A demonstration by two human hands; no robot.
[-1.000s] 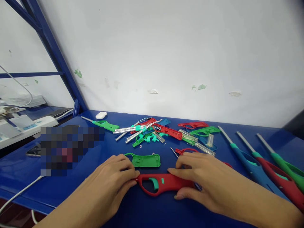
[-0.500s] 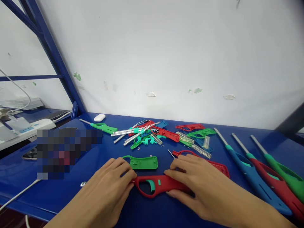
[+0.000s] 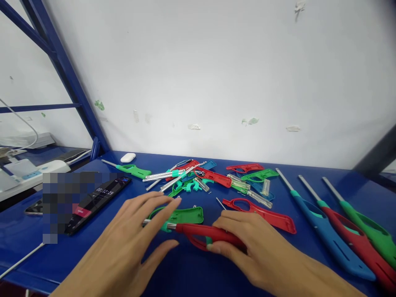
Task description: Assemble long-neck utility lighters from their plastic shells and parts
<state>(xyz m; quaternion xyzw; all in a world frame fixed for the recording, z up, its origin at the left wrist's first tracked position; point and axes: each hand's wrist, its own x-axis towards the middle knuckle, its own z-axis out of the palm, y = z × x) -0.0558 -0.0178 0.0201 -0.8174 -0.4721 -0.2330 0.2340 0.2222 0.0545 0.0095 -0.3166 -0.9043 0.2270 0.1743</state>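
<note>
My right hand [image 3: 247,239] grips the handle of a red long-nose lighter [image 3: 194,231]. It lies crosswise in front of me, its metal tube pointing left. My left hand [image 3: 133,231] is open around the tube, thumb and fingers apart; part of the tube is hidden behind its fingers. Just beyond the lighter lies a green casing half [image 3: 189,215]. A red casing half [image 3: 274,218] is on the blue table past my right hand, beside a thin metal rod [image 3: 220,203].
Casing halves, metal tubes and clear fuel tanks [image 3: 260,199] are heaped at the back. Whole lighters, blue [image 3: 328,231], red [image 3: 349,231] and green [image 3: 366,222], stand in a row at right. A green lighter [image 3: 133,170], a white earbud case [image 3: 128,157] and a phone [image 3: 102,198] are left.
My left hand has let go of the front of the red lighter and spread its fingers. The lighter has rolled, its trigger loop now less visible. My right thumb has moved toward the trigger.
</note>
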